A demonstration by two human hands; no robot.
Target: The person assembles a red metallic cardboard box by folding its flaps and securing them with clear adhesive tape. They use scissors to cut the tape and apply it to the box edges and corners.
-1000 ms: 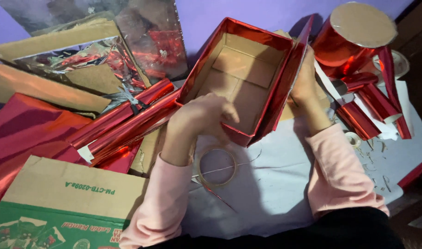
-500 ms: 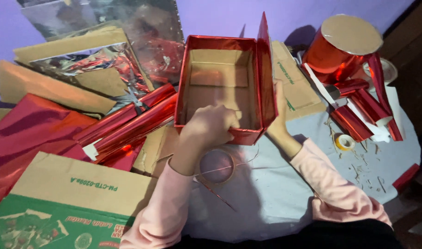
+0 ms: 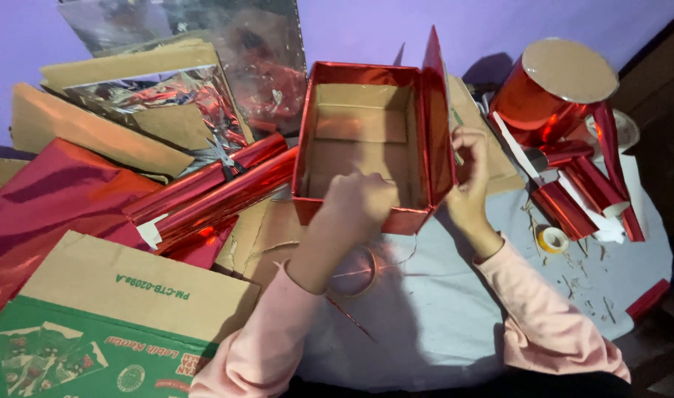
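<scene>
Two hands point(image 3: 355, 203) point(image 3: 469, 180), one red box point(image 3: 366, 140)

The box point(image 3: 366, 140) was glossy red outside, plain brown inside. Red foil rolls point(image 3: 212, 195) lay at the grey cloth's point(image 3: 440, 317) left edge — a red drum point(image 3: 554, 92) with a tan top at its far right corner — pink sleeves point(image 3: 550, 324) nearest.

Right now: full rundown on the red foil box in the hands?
The box is rectangular, open-topped, wrapped outside in shiny red foil, bare brown cardboard inside, empty. It sits upright on the cluttered table, one foil-covered flap standing up along its right side. The left hand grips the near wall; the right hand presses the right wall.
</scene>
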